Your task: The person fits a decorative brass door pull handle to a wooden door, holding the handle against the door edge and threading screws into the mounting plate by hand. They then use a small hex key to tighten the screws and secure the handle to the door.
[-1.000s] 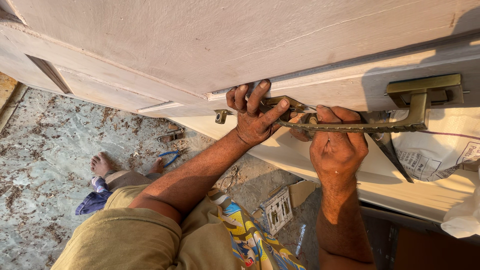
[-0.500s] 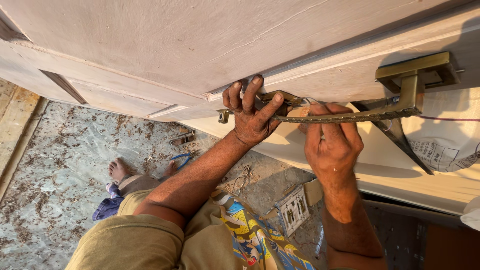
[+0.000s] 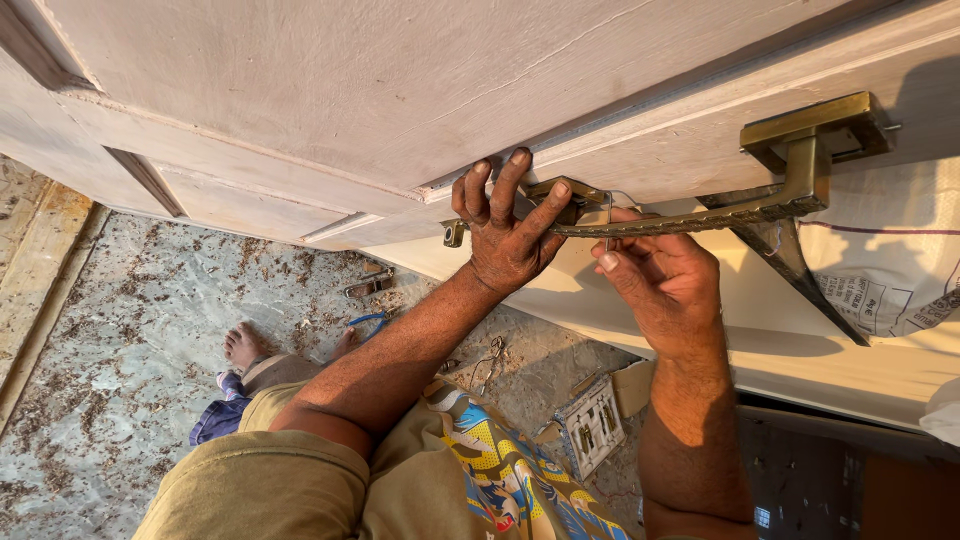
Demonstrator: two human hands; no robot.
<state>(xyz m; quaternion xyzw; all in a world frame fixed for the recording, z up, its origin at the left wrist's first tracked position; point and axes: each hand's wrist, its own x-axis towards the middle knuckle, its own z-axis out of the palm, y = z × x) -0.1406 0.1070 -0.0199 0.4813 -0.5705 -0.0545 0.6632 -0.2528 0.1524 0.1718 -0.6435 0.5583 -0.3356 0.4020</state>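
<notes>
Head view has tilted since a second ago, so the pale painted door (image 3: 330,90) fills more of the top and its brass lever handle (image 3: 810,140) sits higher and further right, while more of the speckled stone floor (image 3: 120,340) shows at the left; the hands have barely shifted along the door's edge, which reads as the same fitting work going on, not a new step. Left hand (image 3: 505,235) is spread against the edge, fingers pressing a small brass fitting (image 3: 560,192) to the wood. Right hand (image 3: 665,285) is curled just beside it, closed round a long dark ridged metal tool (image 3: 690,220) that runs along the edge toward the lever. Below, the floor is littered with wood chips; a bare foot (image 3: 245,348) rests on it, a white printed sack (image 3: 890,270) stands at the right, and a small open box of hardware (image 3: 592,428) lies near the knee
</notes>
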